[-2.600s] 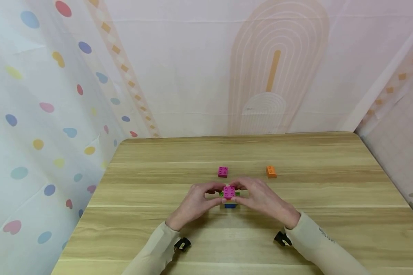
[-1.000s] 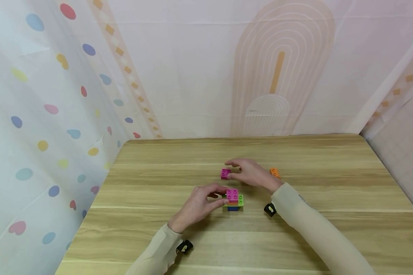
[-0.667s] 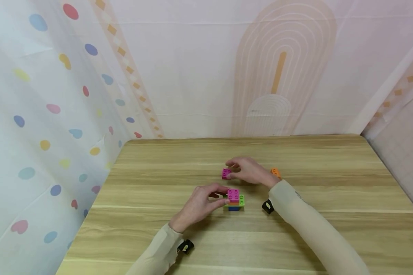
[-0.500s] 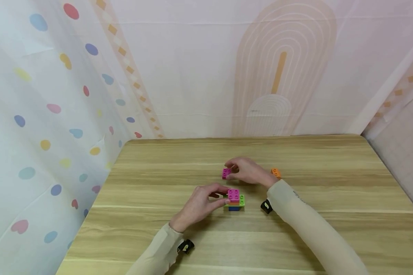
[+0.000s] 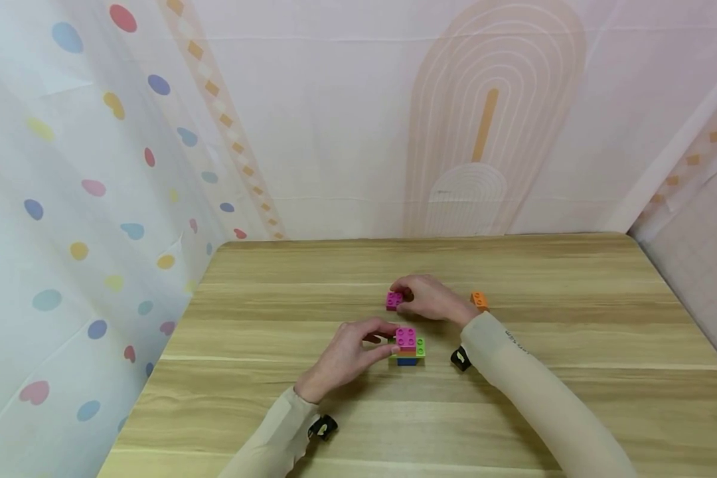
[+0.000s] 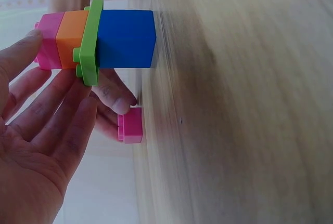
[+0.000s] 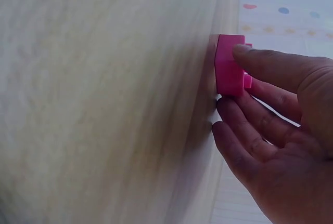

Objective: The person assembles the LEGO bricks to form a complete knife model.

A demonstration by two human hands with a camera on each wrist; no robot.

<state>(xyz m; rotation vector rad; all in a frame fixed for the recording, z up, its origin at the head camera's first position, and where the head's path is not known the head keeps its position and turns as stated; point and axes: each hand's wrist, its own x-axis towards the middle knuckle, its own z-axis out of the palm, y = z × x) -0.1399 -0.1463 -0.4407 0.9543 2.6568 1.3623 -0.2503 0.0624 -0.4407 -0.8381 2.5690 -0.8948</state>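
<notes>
Left grip (image 5: 348, 348) and right grip (image 5: 433, 297), both pinching well inside the edges of the surface (image 5: 263, 305).
The left, from 8 o'clock, parts only enough to hold the brick stack (image 5: 405, 340) near its top; the right, parted one brick's width, holds the magenta brick (image 5: 393, 302) on the surface at 11 o'clock from the stack. The orange brick (image 5: 479, 301) lies at 2 o'clock; wide wood runs to the 9 and 3 o'clock edges.

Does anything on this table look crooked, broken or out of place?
Nothing stands out. The block stack by the left hand looks straight, its green plate just wider than the blue block below; the separate pink brick and orange brick sit studs up, no damage visible.
</notes>
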